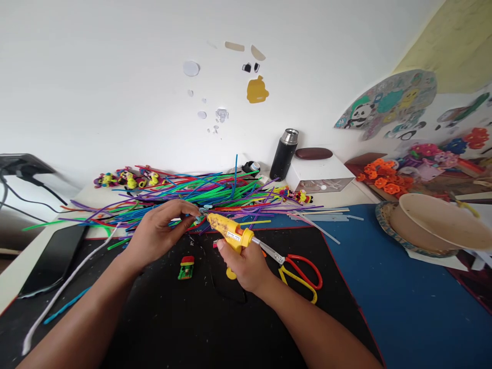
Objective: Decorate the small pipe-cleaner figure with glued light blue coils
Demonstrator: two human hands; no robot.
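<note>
My right hand is wrapped round a yellow hot glue gun, which points to the left. Its nozzle meets a small blue-grey piece that looks like bent pipe cleaner. My left hand pinches that piece between thumb and fingertips; its exact shape is too small to tell. On the black mat below lies a small red and green pipe-cleaner figure. Scissors with red and yellow handles lie beside my right hand, their blades partly behind the glue gun.
A heap of coloured pipe cleaners spreads along the wall. A black phone and white cable lie at left. Behind stand a black flask and a white box. A large bowl is at right, near orange flowers.
</note>
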